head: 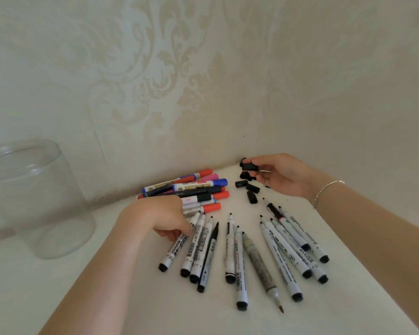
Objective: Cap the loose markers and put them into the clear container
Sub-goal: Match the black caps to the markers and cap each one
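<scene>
Container (38, 197), clear and apparently holding nothing, stands left of the uncapped markers (240, 250) fanned on the white table (107, 298); several barrels read "MARKER". Left of that fan, the left hand (165, 216) curls onto one marker (177, 245). Beyond them, the right hand (276, 174) pinches a black cap (249, 166) above loose caps (248, 189).
</scene>
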Tool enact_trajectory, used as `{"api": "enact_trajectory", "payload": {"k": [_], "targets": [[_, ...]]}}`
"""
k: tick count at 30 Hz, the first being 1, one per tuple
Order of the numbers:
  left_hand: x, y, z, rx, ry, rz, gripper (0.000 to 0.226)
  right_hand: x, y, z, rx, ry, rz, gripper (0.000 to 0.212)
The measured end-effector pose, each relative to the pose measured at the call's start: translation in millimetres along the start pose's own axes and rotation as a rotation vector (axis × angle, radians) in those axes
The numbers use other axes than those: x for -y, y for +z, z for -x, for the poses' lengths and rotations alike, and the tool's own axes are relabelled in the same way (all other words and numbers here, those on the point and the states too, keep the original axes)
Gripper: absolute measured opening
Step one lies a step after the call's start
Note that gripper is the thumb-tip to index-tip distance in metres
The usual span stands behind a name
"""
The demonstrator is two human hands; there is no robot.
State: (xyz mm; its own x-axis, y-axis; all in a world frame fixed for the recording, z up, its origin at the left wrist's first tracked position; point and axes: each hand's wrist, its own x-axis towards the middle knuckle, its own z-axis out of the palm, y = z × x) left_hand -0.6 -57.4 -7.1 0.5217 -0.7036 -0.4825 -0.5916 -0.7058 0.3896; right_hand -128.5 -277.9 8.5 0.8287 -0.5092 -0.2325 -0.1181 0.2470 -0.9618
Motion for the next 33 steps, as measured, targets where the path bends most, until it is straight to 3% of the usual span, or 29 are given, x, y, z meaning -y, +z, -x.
{"api": "enact_trajectory", "payload": {"k": [3,5,8,10,14,18,25,28,33], "targets": [[0,-7,2,-0.183,0.122,0.0,0.023,1,1,5,0.027,-0.032,-0.026,0.019],[-6,-12,1,-0.335,0.261,0.152,0.016,3,2,6,0.015,-0.074,-0.077,0.019],[-26,-18,-3,-0.348,0.389,0.535,0.019,7,3,6,0.016,-0.112,-0.172,0.022],[-39,-18,-11,-0.337,0.401,0.614,0.025,8,3,4,0.012,-0.142,-0.196,0.028],[-57,-7,-40,-0.328,0.466,0.63,0.025,6,5,-1,-0.068,-0.214,-0.176,0.029],[-62,5,-59,-0.438,0.546,0.615,0.021,2,6,-8,-0.192,-0.251,-0.181,0.016],[-60,9,-69,-0.496,0.604,0.606,0.024,-8,10,-19,-0.14,-0.245,-0.283,0.009],[-58,8,-71,-0.536,0.601,0.594,0.024,-9,11,-20,-0.157,-0.257,-0.307,0.016],[-52,7,-73,-0.591,0.583,0.568,0.027,-3,8,-17,-0.156,-0.276,-0.072,0.019]]}}
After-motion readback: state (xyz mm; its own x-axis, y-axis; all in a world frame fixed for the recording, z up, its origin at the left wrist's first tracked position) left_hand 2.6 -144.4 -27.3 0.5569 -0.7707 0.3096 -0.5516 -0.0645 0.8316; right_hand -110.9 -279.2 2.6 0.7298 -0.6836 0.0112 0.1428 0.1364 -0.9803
